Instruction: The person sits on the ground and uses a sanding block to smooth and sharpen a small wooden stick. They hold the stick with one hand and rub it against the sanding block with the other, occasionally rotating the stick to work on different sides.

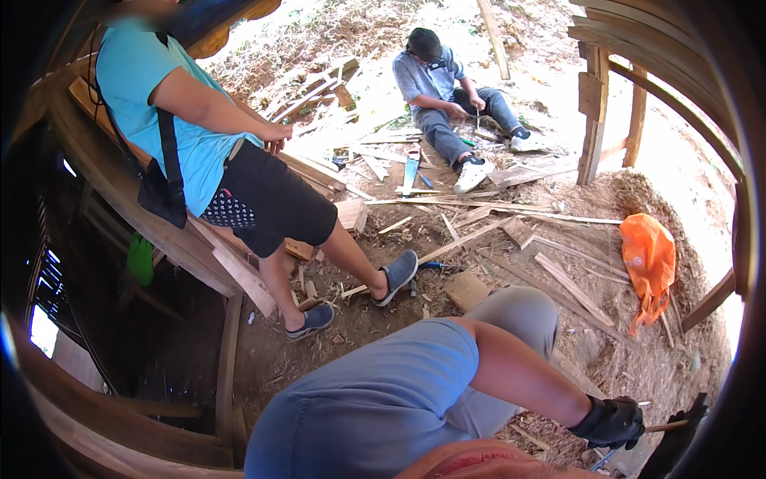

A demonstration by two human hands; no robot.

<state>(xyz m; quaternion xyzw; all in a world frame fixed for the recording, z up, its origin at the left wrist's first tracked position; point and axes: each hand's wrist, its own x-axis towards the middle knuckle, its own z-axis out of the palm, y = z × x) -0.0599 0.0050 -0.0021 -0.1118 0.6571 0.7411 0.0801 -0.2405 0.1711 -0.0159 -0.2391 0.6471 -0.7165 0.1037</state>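
My left forearm reaches across the lower right, and my left hand [613, 423], in a black glove, is closed with its fingers curled. A thin wooden stick [665, 427] sticks out from its fingers toward the right rim. At the stick's other end is a dark shape [678, 439], which may be my right hand in a glove; the rim darkens it and its fingers cannot be made out. Below my left hand lies something thin and blue [604, 461], partly hidden. My bent knee [523, 311], in grey trousers, rises beside the arm.
A person in a turquoise shirt [171, 120] stands at left; another [439, 80] sits on the ground at the back, hands on a small tool. Loose boards [574, 287], a handsaw [411, 172] and wood blocks [467, 291] litter the ground. An orange bag [648, 259] lies near wooden posts [592, 116].
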